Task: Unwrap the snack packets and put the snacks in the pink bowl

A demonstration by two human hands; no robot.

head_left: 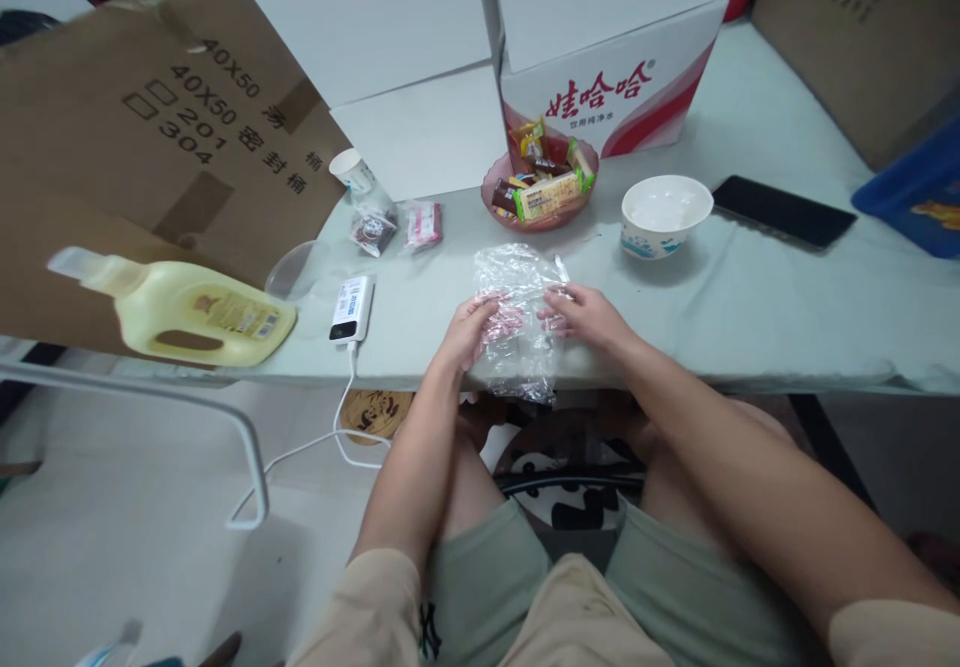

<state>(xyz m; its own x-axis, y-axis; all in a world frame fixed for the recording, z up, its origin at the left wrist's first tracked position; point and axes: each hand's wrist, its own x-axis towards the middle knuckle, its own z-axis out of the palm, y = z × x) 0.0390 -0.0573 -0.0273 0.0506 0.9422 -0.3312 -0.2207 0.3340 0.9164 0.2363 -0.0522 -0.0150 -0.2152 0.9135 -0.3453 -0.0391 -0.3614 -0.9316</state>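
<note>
A crinkled sheet or bag of clear plastic (525, 362) spreads between my hands at the table's front edge, its lower end hanging slightly over. My left hand (472, 329) grips its left side, thumb on top, with fingertips showing through the film. On the opposite side, my right hand (586, 315) holds the plastic between thumb and curled fingers. Whether any fingers are inside it I cannot tell. Beyond the plastic is a pink translucent bowl (540, 219) heaped with wrapped snacks (551, 194). A white paper bowl (664, 212) stands to the right of that.
Left of my hands lie a white power bank (351, 309) with a cable, two small wrapped packets (424, 225), a paper cup (352, 172) and a yellow detergent bottle (202, 309) on its side. A black phone (784, 212) lies right. Cardboard boxes (615, 97) line the back.
</note>
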